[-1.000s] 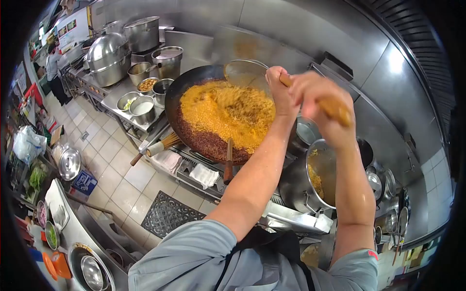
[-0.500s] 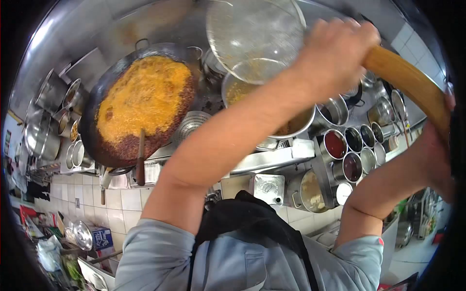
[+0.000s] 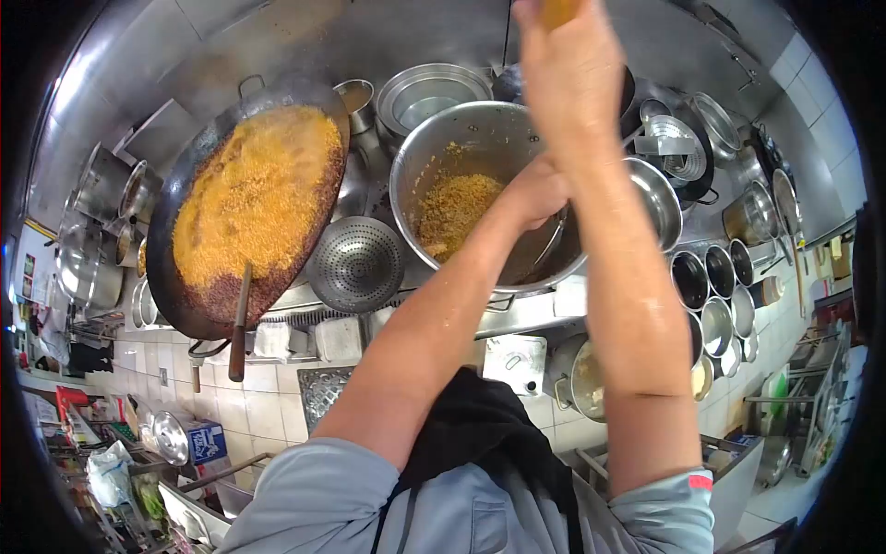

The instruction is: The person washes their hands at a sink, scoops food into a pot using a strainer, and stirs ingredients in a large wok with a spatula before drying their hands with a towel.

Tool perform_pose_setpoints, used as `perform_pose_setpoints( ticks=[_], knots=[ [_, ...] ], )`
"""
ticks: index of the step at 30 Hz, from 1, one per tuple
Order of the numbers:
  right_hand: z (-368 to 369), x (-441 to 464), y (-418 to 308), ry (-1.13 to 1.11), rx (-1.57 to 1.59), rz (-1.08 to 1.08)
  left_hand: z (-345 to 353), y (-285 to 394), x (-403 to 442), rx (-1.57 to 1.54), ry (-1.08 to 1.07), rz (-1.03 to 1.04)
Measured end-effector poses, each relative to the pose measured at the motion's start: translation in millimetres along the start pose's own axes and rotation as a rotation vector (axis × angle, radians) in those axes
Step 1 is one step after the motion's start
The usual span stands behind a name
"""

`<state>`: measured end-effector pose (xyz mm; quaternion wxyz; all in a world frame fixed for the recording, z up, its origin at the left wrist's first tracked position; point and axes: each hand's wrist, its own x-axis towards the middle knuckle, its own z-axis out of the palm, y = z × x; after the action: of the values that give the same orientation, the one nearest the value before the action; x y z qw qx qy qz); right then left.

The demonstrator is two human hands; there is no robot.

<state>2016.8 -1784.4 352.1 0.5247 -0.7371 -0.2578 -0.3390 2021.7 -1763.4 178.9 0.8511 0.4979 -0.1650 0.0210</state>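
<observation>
My right hand (image 3: 574, 88), smeared by motion, is closed high on a wooden handle (image 3: 558, 11) above the big steel pot (image 3: 406, 175). Lower down, my left hand (image 3: 537, 192) closes at the pot's mouth, apparently around the same handle; my right forearm partly covers it. The curved rim of a strainer (image 3: 556, 242) shows inside the pot, the rest hidden behind my arms. Orange-brown crumbly food (image 3: 457, 205) lies in the pot. On the left, a large black wok (image 3: 166, 249) holds foamy orange oil (image 3: 263, 180) with dark red bits, and a wooden-handled tool (image 3: 239, 337) leans in it.
A perforated steel skimmer (image 3: 356, 263) lies between wok and pot. Steel bowls (image 3: 434, 92) stand behind. Seasoning containers (image 3: 715, 323) line the right side, near a wok with a small strainer (image 3: 678, 152). Below the counter edge are a lidded box (image 3: 514, 363) and another pot (image 3: 588, 379).
The mesh strainer has gone from raised above the pot to down inside it. Both hands have swung leftward with its handle, which now stands up steeply. My view has shifted slightly.
</observation>
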Motion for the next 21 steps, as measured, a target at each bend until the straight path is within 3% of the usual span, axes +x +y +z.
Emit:
perform_pose_setpoints(
  ticks=[1, 2, 4, 6, 9, 10, 11, 14, 17, 21],
  knots=[
    [4, -9, -5, -0.079, -0.127, 0.089, -5, 15, -8, 0.052, 0.0, -0.079],
    [1, -9, -10, -0.081, -0.044, 0.104, -9, 31, -17, 0.103, -0.003, -0.158],
    [8, -23, 3, 0.074, 0.049, 0.063, -35, 37, -23, 0.346, -0.049, -0.302],
    [15, -39, 27, 0.181, 0.218, 0.061, -65, 32, -26, 0.577, -0.134, -0.291],
    [-2, -76, 43, 0.07, 0.431, 0.02, -78, 3, -50, 0.669, -0.071, -0.09],
    [-11, -87, 53, -0.027, 0.627, 0.162, -81, -15, -56, 0.761, 0.042, 0.078],
    [-22, -92, 65, -0.126, 0.821, 0.294, -77, -33, -64, 0.747, 0.211, -0.094],
    [-53, -93, 82, -0.125, 1.234, 0.257, -25, -16, -66, 1.205, 0.354, -0.065],
    [-80, -88, 90, 0.018, 1.281, 0.265, -3, -11, -55, 1.28, 0.26, -0.082],
    [-123, -75, 74, 0.062, 1.263, 0.149, 27, 7, -52, 1.301, 0.218, 0.095]
  ],
)
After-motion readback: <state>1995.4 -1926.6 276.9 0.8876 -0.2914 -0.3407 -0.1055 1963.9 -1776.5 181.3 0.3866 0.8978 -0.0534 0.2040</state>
